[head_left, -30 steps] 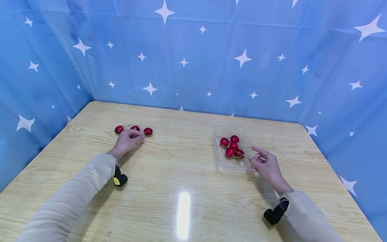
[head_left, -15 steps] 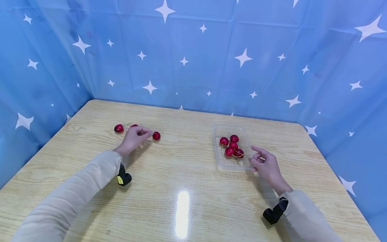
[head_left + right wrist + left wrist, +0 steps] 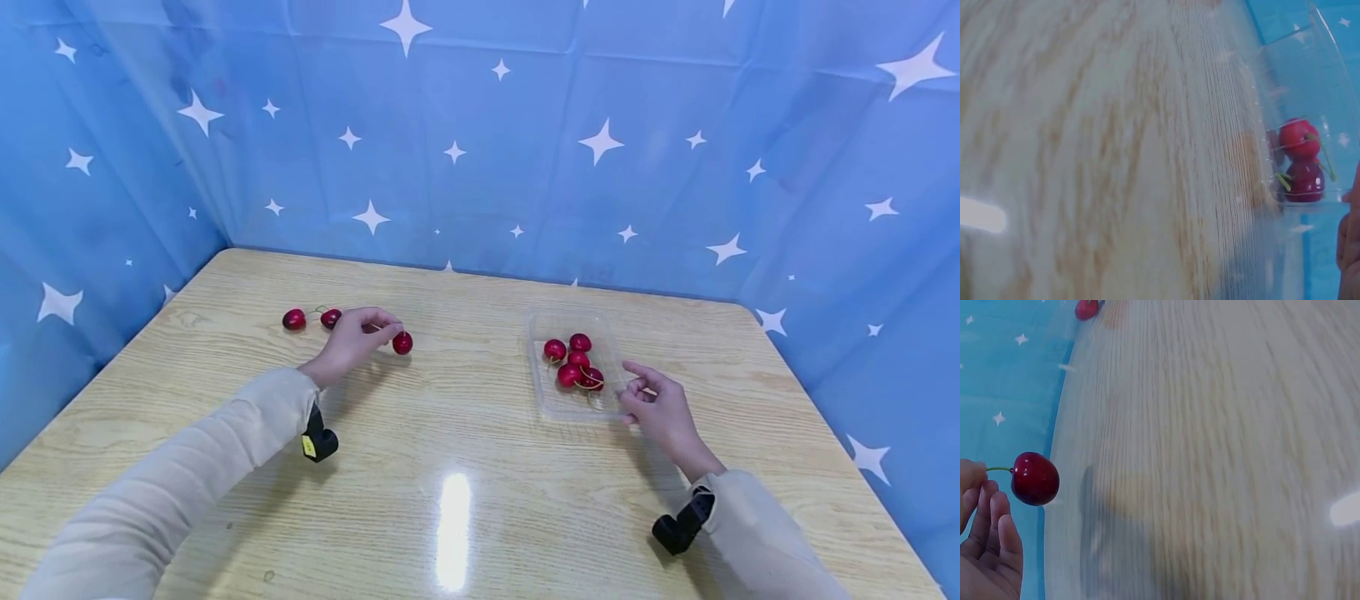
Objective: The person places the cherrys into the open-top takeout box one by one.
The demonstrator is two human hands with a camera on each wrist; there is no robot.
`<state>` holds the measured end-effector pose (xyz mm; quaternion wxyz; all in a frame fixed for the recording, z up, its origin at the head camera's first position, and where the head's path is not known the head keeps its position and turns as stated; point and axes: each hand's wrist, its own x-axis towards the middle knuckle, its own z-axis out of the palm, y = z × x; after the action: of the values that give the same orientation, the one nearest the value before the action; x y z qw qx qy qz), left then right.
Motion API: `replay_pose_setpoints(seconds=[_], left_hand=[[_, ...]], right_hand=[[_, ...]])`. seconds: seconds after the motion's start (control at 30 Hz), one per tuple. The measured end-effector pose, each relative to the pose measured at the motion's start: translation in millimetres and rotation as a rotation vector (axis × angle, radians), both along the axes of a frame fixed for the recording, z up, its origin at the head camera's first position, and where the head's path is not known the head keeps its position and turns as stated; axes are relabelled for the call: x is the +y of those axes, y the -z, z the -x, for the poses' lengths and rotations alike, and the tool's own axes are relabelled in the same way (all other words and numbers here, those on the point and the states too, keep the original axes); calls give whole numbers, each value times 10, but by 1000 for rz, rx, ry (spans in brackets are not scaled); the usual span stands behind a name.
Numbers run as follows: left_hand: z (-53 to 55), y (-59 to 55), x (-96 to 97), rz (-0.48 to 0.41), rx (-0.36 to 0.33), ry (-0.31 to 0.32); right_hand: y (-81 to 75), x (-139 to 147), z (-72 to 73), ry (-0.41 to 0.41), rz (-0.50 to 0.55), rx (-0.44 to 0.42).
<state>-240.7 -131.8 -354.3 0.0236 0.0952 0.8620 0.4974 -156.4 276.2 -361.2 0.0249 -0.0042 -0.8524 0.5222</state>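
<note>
My left hand (image 3: 352,343) pinches the green stem of a red cherry (image 3: 402,342) between thumb and fingertips. In the left wrist view the cherry (image 3: 1035,479) hangs from the fingertips, above the tabletop. Two more cherries lie to the left of that hand, one at the far left (image 3: 294,319) and another (image 3: 331,318) partly behind the hand. My right hand (image 3: 663,412) grips the right rim of a clear plastic container (image 3: 551,407) with its thumb and curled fingers. Several cherries (image 3: 570,375) with stems lie in the container. In the right wrist view only the hand's edge (image 3: 1350,244) shows.
A wood-grain table (image 3: 360,517) carries everything. Behind it and at both sides hangs a blue curtain (image 3: 480,150) with white stars. Each wrist bears a small black camera, such as the right one (image 3: 678,529). A bright reflection lies on the front of the table.
My left hand has moved right with the cherry held by its stem, away from the two other cherries. The right hand and the container have stayed in place.
</note>
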Motion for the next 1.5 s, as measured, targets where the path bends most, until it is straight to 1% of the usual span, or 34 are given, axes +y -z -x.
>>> replay_pose_setpoints(seconds=[0.33,0.5,0.7,1.03,1.13,1.23,1.4,1.5], left_hand=[[-54,-125,298,-47,31,82],[-56,-150,457,-74,42,139],[-108,-157,668,-68,58,186],[-233,-216,1045,-36,72,300],[-258,-271,1164,-24,74,325],[-264,-349,1274,-8,93,346],[-239,-483,1414,7,141,395],[-218,-563,1471,8,161,412]], right_hand=[[33,18,11,-3,-2,9],[24,25,-2,1,1,8],[27,28,-9,0,-11,19],[38,50,-19,-6,-20,16],[41,53,-19,-7,-17,14],[37,51,-19,-6,-12,11],[23,34,-9,-2,-18,19],[16,16,5,-6,-17,28]])
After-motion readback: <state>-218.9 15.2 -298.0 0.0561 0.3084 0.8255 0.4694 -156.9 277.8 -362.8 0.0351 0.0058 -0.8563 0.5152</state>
